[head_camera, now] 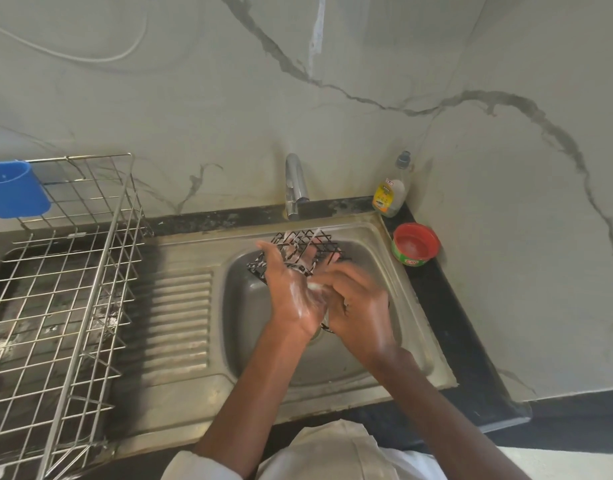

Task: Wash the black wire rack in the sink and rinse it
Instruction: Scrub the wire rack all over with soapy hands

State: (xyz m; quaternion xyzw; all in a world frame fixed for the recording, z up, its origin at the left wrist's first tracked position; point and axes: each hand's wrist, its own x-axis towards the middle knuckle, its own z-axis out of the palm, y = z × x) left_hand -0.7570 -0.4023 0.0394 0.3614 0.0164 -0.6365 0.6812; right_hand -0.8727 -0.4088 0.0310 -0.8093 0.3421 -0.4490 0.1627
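Left hand (291, 289): we grasp the black wire rack (300, 252), soapy, over the sink (374, 244) basin.
Right hand (357, 299): blurred; we cannot tell its grip.
Red tub (416, 247): pale paste inside.
Bottle (391, 192): yellowish liquid, low.
Drying rack (73, 271): holds blue cup (15, 188).

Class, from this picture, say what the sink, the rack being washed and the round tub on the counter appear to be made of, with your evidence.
Sink: probably stainless steel; dull grey sheen, pressed draining ridges.
Black wire rack: likely coated metal wire; thin, rigid black grid.
Round tub: seemingly plastic; bright red and green, glossy moulded rim.
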